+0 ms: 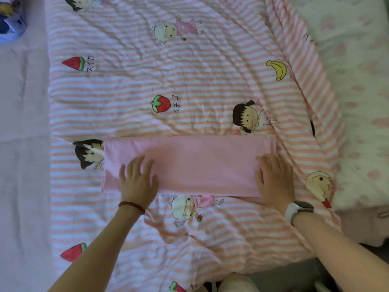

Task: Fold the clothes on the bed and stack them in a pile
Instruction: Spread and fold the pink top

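head view: one frame, looking down on the bed.
garment: plain pink cloth folded into a long flat rectangle (200,165), lying crosswise on the quilt, near the middle of the near half of the bed; left end shows stacked layer edges.
left hand (137,180): palm down, fingers spread and straight, pressing flat on the left part of the pink cloth; nothing pinched. Red bead bracelet (131,206) on the wrist.
right hand (274,178): palm down, fingers straight and close together, pressing flat on the cloth's right end; heel of the hand overhangs the near edge. White-strap smartwatch (300,209) on the wrist.
surface: pink-and-white striped quilt with cartoon children and fruit prints (147,76), wrinkled, under the cloth.
right side: white bedding with faint pink spots (357,91), beside the quilt's edge.
left side: pale lilac sheet (23,144) along the quilt.
top left corner: blue and yellow item (11,20), blurred, cannot identify.
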